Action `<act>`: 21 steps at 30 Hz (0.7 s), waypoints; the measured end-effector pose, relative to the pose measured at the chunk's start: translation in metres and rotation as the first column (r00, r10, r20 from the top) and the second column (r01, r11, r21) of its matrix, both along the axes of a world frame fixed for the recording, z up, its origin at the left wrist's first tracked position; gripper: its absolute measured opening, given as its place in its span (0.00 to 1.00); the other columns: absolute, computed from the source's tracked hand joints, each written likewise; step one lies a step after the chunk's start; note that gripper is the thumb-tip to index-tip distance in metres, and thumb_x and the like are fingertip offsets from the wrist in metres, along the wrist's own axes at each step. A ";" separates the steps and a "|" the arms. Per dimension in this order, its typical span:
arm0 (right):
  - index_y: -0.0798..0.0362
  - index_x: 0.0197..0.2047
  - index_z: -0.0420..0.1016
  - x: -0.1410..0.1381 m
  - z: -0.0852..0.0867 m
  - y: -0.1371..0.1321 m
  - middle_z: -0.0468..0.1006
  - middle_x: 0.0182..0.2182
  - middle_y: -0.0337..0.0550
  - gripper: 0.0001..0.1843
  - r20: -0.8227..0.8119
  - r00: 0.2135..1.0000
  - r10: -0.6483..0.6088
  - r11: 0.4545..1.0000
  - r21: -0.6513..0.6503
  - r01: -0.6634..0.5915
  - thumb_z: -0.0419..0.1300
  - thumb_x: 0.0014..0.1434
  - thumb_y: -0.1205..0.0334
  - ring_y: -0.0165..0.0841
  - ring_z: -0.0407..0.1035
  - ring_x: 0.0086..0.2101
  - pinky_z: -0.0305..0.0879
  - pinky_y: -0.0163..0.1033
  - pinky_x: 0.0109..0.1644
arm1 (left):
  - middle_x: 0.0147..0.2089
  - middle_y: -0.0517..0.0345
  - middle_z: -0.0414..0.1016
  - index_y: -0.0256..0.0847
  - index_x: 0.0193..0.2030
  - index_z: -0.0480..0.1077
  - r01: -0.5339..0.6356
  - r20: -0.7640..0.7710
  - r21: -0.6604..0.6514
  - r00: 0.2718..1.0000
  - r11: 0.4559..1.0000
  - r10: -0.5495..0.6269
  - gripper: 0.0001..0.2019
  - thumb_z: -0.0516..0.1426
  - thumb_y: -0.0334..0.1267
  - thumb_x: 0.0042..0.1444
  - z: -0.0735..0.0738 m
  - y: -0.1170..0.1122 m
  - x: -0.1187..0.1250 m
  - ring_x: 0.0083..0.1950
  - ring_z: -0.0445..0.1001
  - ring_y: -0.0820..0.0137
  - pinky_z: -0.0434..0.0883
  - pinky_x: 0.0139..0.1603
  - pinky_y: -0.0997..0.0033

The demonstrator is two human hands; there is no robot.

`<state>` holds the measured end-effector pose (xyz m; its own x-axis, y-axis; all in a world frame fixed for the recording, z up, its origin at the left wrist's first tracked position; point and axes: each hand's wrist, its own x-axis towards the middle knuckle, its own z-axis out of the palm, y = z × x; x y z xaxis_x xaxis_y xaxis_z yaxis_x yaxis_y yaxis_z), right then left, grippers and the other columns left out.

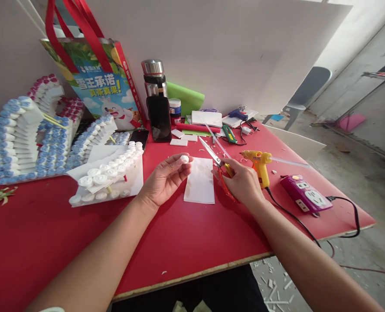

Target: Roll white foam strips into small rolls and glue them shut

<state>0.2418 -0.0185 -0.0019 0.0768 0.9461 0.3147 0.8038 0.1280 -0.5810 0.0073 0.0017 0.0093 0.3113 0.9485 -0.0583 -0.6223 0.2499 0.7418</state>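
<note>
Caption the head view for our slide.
Left fingers hold a round white piece; the right hand holds orange-handled metal scissors above a red table.

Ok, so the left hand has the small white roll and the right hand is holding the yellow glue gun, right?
Not quite: in the head view, the right hand holds the scissors, not the yellow glue gun, which sits to the right of that hand. The left hand does have the small white roll.

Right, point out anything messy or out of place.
White scraps lie strewn on the floor by the table, scattered rather than gathered, so they look like uncollected offcuts.
</note>
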 end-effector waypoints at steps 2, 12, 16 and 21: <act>0.47 0.47 0.80 -0.001 -0.001 0.000 0.74 0.22 0.38 0.20 0.048 0.999 -0.023 0.999 -0.039 0.025 0.62 0.56 0.46 0.33 0.64 0.24 0.59 0.37 0.32 | 0.43 0.54 0.79 0.35 0.42 0.80 0.012 -0.024 0.025 1.000 1.000 -0.012 0.08 0.66 0.30 0.54 -0.002 0.000 0.000 0.38 0.77 0.77 0.77 0.43 0.78; 0.49 0.57 0.66 0.000 0.002 -0.005 0.73 0.33 0.39 0.27 -0.088 0.967 0.239 0.968 0.100 -0.230 0.62 0.59 0.45 0.32 0.65 0.30 0.64 0.37 0.36 | 0.41 0.52 0.82 0.36 0.41 0.81 -0.036 -0.010 -0.035 0.999 0.999 0.035 0.10 0.69 0.30 0.51 -0.008 0.003 0.005 0.39 0.78 0.76 0.77 0.45 0.79; 0.50 0.60 0.63 -0.002 0.000 -0.007 0.71 0.45 0.48 0.33 0.035 0.915 0.402 0.902 0.155 -0.402 0.64 0.58 0.44 0.37 0.68 0.39 0.68 0.42 0.45 | 0.39 0.54 0.82 0.34 0.39 0.81 -0.021 0.030 -0.073 0.999 0.997 0.023 0.09 0.69 0.30 0.50 -0.008 0.002 0.008 0.39 0.80 0.75 0.78 0.46 0.78; 0.50 0.60 0.65 -0.006 -0.004 -0.003 0.70 0.40 0.46 0.32 0.134 0.908 0.397 0.907 0.097 -0.410 0.64 0.58 0.43 0.37 0.68 0.36 0.67 0.42 0.42 | 0.34 0.57 0.81 0.35 0.37 0.80 -0.059 0.015 -0.061 0.998 0.996 0.060 0.09 0.70 0.29 0.48 -0.007 0.002 0.010 0.37 0.80 0.74 0.79 0.46 0.75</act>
<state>0.2359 -0.0213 -0.0062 -0.3445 0.8432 0.4128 0.7256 0.5181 -0.4528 0.0170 0.0032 0.0019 0.2562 0.9602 -0.1115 -0.6498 0.2565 0.7155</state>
